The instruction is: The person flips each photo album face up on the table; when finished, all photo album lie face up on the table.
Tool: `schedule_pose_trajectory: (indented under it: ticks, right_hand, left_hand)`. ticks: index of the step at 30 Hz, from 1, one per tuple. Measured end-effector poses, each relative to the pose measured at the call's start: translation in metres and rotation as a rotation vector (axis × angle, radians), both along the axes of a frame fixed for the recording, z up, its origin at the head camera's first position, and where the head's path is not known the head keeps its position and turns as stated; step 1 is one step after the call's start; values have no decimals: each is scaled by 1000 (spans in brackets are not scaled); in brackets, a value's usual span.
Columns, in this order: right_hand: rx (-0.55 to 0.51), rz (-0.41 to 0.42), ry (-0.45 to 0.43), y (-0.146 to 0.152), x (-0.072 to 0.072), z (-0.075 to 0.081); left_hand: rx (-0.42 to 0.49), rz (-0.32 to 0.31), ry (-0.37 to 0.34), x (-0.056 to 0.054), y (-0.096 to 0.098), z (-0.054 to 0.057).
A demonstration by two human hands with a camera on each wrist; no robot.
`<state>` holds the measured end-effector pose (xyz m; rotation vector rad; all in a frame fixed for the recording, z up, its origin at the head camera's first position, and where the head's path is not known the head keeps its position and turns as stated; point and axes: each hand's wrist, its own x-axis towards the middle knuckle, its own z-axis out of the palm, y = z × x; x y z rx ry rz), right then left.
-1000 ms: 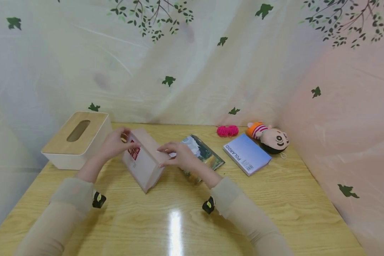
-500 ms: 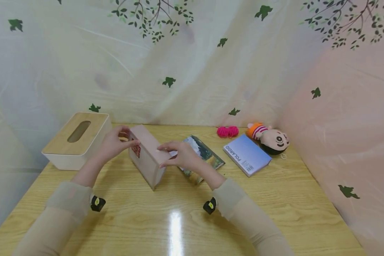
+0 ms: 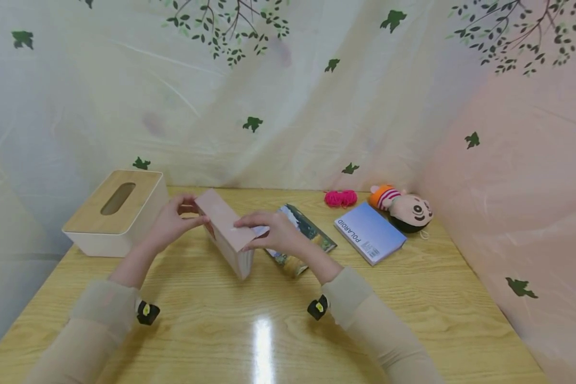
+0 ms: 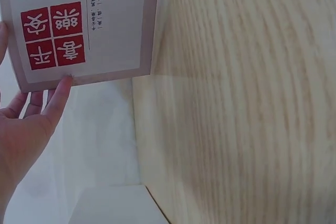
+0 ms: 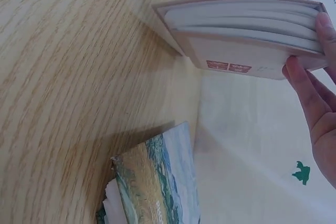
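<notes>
The left hand [image 3: 170, 223] pinches the far end of a pale pink book [image 3: 224, 220], the right hand [image 3: 279, 233] its near end; spine up, it slants between them. A tissue box [image 3: 106, 224] stands left of both.

Soft light, white glare streak on table [image 3: 211, 333], dimmer wrist views, faint shadows
</notes>
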<state>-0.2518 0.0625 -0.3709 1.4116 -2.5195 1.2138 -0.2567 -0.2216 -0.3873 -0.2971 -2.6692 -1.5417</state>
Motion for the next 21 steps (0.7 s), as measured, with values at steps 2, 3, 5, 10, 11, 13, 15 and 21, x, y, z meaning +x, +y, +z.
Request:
schedule_pose_trajectory:
  ticks: [2,3,5,10,11,13,15,21]
  right_hand:
    - [14,21,-8,0,0,-1]
    - [18,30,-23,0,0,-1]
    - [27,42,-53,0,1,-2]
    - [37,45,-77,-1,1,-5]
    - [39,47,-75,-1,1,-6]
    - [43,55,-75,-2,1,-9]
    - [43,63,-66,-2,1,-10]
    - [25,82,-103,-3,4,-12]
  left_hand:
    - [7,6,0,1,0,-2]
    - [6,10,1,2,0,-2]
    - [2,16,6,3,-1,-4]
    - [-9,30,19,3,-1,-7]
    - [-7,32,24,3,-2,-7]
    - [-4,33,32,4,-2,-8]
    - [1,30,41,4,-3,-8]
    - [-6,11,55,5,-6,-9]
